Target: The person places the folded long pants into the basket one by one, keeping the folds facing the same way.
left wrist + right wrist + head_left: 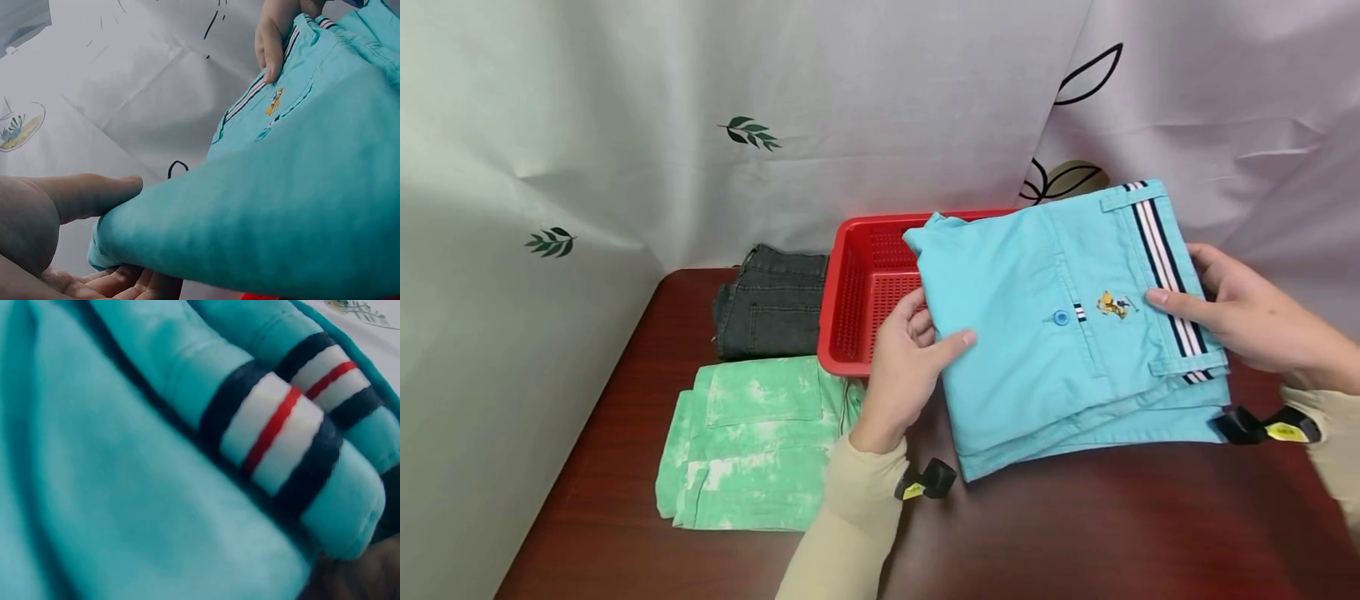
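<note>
A folded pair of turquoise pants (1007,333) is held up between both hands, tilted, over the table and partly across the red basket. Its waistband has navy and white stripes, and a small embroidered figure and a blue button show on the pocket side. My left hand (906,358) pinches the folded left edge, thumb on top and fingers beneath, as the left wrist view also shows. At the waistband end, my right hand (1262,312) grips the pants with its thumb over the stripes; its other fingers are mostly hidden behind the cloth.
The red plastic basket (847,292) stands at the back against the white curtain (880,100). Left of it lie folded dark grey jeans (782,312), and in front of those, folded green-and-white pants (752,450). All rest on a dark red wooden table (1075,533).
</note>
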`<action>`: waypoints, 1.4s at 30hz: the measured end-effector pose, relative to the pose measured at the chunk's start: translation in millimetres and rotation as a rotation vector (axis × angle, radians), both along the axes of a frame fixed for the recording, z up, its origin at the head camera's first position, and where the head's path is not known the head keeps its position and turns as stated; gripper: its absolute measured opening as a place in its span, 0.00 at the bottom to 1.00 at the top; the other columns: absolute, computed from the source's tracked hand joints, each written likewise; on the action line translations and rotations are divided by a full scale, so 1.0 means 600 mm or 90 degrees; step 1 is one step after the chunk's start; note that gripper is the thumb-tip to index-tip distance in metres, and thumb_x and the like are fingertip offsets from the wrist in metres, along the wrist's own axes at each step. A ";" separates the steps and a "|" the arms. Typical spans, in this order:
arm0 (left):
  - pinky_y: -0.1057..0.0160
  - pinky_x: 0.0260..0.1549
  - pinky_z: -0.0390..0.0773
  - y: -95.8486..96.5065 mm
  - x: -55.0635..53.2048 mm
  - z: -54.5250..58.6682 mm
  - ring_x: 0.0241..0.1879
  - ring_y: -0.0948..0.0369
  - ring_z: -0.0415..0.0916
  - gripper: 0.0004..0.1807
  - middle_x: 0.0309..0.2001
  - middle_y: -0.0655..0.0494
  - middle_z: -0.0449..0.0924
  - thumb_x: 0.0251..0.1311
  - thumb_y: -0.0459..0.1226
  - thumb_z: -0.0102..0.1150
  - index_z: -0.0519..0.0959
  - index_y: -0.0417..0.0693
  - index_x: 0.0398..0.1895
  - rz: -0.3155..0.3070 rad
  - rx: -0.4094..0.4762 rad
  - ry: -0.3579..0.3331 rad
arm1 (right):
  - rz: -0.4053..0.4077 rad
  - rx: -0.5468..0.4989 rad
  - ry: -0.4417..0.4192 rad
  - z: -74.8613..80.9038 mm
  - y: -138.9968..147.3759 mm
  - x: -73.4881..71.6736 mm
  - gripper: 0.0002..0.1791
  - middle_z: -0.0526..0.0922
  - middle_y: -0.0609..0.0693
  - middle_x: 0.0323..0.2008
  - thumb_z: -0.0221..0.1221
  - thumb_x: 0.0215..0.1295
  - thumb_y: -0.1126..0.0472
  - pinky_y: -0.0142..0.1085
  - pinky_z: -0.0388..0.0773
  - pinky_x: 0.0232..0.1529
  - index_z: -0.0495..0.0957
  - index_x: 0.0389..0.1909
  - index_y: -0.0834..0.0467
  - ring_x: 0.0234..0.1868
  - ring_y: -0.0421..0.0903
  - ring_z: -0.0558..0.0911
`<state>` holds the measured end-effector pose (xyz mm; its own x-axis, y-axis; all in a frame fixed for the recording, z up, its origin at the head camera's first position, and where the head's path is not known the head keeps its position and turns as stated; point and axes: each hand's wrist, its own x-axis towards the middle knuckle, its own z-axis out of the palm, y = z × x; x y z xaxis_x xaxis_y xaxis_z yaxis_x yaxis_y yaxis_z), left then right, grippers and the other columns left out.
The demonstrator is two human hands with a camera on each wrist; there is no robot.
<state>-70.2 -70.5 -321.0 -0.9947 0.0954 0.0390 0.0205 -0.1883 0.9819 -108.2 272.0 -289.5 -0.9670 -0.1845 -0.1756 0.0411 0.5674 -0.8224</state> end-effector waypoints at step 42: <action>0.61 0.59 0.75 -0.057 -0.032 -0.014 0.67 0.52 0.69 0.42 0.69 0.49 0.70 0.58 0.19 0.57 0.58 0.39 0.77 -0.012 0.155 0.067 | 0.146 -0.683 -0.051 -0.044 -0.050 0.006 0.40 0.78 0.59 0.61 0.40 0.71 0.83 0.45 0.85 0.44 0.48 0.79 0.53 0.53 0.51 0.84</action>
<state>-89.6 -104.5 -329.2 -0.9820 0.0888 0.1669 0.1149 -0.4206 0.8999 -104.6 242.3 -315.7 -0.8834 -0.4523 0.1226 0.1017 -0.4403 -0.8921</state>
